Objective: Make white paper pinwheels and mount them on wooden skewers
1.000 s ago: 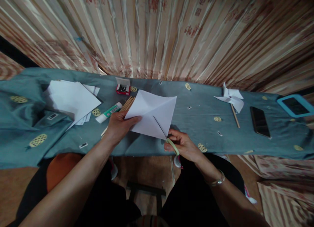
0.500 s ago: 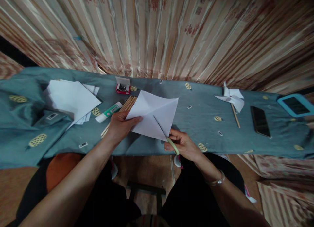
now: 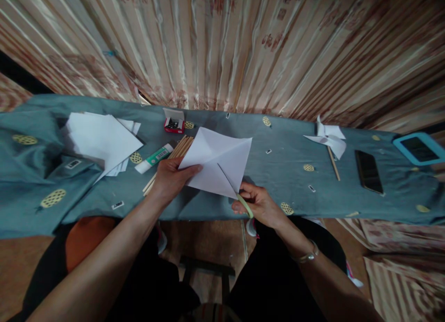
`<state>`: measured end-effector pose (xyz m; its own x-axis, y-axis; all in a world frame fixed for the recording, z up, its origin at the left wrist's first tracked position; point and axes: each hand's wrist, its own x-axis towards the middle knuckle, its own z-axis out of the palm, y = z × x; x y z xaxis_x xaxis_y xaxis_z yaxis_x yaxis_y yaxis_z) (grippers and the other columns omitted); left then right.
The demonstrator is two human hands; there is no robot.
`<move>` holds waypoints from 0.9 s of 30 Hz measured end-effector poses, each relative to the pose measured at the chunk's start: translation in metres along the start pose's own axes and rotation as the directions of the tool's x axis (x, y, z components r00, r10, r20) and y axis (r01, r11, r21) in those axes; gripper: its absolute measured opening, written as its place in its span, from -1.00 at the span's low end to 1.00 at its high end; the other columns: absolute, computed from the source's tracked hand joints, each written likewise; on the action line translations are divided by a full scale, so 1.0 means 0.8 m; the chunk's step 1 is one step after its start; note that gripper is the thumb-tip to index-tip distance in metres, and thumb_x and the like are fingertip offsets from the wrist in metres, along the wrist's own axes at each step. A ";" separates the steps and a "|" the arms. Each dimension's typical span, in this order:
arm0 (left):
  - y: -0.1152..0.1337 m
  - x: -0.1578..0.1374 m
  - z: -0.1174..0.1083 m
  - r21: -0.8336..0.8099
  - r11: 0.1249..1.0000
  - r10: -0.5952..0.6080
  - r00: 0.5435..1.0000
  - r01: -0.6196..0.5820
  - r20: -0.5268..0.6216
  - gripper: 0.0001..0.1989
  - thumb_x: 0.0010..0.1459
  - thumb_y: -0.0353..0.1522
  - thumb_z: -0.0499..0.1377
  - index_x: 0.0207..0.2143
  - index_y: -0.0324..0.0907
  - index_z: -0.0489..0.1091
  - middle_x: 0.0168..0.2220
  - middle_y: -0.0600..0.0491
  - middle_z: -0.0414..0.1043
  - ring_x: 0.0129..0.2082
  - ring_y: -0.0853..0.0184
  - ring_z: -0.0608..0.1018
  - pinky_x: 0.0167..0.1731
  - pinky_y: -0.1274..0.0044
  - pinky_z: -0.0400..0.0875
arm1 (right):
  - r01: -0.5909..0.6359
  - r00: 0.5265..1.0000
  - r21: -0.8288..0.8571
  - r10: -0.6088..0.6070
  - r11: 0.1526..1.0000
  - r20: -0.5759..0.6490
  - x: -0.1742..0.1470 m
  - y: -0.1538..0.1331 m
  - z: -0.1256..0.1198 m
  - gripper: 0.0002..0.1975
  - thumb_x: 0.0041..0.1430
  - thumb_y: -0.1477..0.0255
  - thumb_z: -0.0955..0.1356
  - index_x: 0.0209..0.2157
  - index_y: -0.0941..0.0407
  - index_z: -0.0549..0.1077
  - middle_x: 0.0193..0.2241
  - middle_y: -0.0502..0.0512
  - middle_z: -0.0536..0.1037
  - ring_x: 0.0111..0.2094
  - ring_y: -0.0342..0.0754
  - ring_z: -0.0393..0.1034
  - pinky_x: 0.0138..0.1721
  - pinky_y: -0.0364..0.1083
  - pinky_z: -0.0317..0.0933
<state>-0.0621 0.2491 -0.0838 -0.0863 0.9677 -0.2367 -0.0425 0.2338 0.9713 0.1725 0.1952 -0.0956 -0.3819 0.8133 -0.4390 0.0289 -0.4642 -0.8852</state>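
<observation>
My left hand [image 3: 174, 177] pinches the left edge of a white square sheet of paper [image 3: 219, 150], thumb on top and fingers beneath. Diagonal creases cross the sheet. In my right hand [image 3: 257, 202] is a pair of scissors [image 3: 245, 205] with light green handles. Their blade lies along the diagonal from the near right corner, its tip close to the middle of the paper. The lower blade is hidden under the sheet. The paper is held above the cloth, partly over a bundle of thin wooden sticks [image 3: 181, 147].
Left of the sticks lies a green and white glue stick [image 3: 154, 159], with a paper stack [image 3: 100, 136] farther left. A small red box [image 3: 174, 123] of dark metal pieces stands behind. To the right are a paper pinwheel [image 3: 328, 139], a phone [image 3: 369, 172] and a blue-framed device [image 3: 419, 149].
The scissors handles have drawn slightly closer together, and the blade looks a little more closed on the paper. Otherwise both hands stay almost where they were.
</observation>
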 end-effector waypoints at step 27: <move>-0.002 0.011 -0.008 0.061 0.998 0.008 0.999 -0.010 0.038 -0.69 -0.29 -0.26 0.46 -0.43 -0.20 0.62 -0.44 0.02 0.62 -0.49 0.22 0.57 -0.42 0.42 0.52 | 0.307 0.842 -0.173 -0.351 0.936 -0.410 -0.011 -0.036 -0.101 -0.44 -0.18 0.04 0.58 -0.19 0.08 0.56 -0.40 0.06 0.64 -0.48 -0.13 0.42 -0.43 -0.12 0.29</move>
<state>-0.0689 0.2564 -0.0874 -0.0487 0.9724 -0.2282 0.0187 0.2294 0.9732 0.2500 0.2293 -0.0789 0.0467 0.9915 -0.1215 0.0696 -0.1245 -0.9898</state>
